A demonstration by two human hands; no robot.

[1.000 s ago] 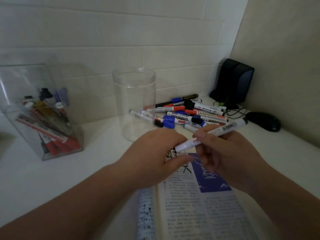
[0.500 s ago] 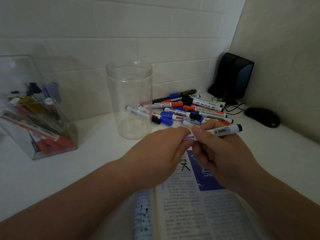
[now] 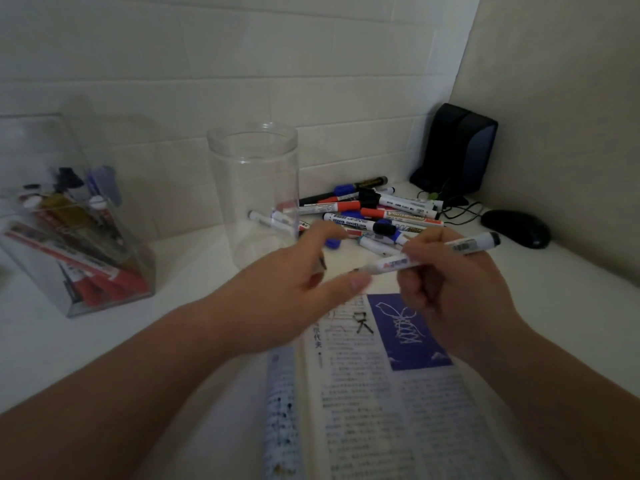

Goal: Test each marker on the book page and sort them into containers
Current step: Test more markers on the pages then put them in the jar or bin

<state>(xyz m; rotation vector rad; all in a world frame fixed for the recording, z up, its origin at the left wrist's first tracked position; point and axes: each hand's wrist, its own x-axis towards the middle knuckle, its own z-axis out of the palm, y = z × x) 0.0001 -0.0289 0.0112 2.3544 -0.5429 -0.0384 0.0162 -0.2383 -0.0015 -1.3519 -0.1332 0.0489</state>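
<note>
Marker (image 3: 433, 252) is gripped in the right hand (image 3: 450, 292) above the book (image 3: 281, 410), uncapping judged done; the left hand (image 3: 294, 289) is held just apart, whether on a cap cannot be told; next, tip to be lowered onto the page (image 3: 381, 393).

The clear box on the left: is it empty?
No, the clear box holds several markers, red ones among them.
</note>
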